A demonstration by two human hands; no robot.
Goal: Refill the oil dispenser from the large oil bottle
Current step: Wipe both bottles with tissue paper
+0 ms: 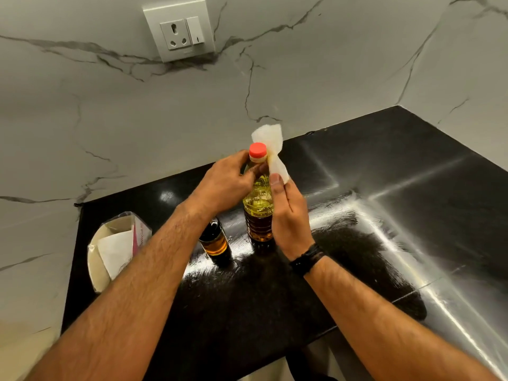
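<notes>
Forearms fill the bottom of the frame, both reaching up to centre; a dark wristband sits on the right wrist. Left hand (222, 185) has its fingers curled round the neck of the large oil bottle (258, 204), just under the red cap (257, 150), which looks screwed on. Right hand (288, 213) wraps the bottle's side and pinches a crumpled tissue (270, 149) under the thumb; the tissue sticks up at 1 o'clock of the cap, looks oil-stained near the neck.

Bottle stands upright on the black countertop (384, 215), mid frame, partly full of yellow oil. Oil dispenser (214, 239) is at 7 o'clock of the bottle, just beside it, upright, amber oil low inside, top hidden by the left wrist. At 9 o'clock of the dispenser, well apart, an open tissue box (110, 248) by the marble wall. Wall socket (180, 30) at 12 o'clock.

Handling, judged: thin ribbed plastic, so it will give under a squeeze; moderately heavy with the liquid, which will slosh when tipped. Outside is likely greasy, hence the tissue. Best hold is the ribbed lower body for pouring, neck for steadying. Step looks like wiping the neck; can't tell whether the pour is done.
</notes>
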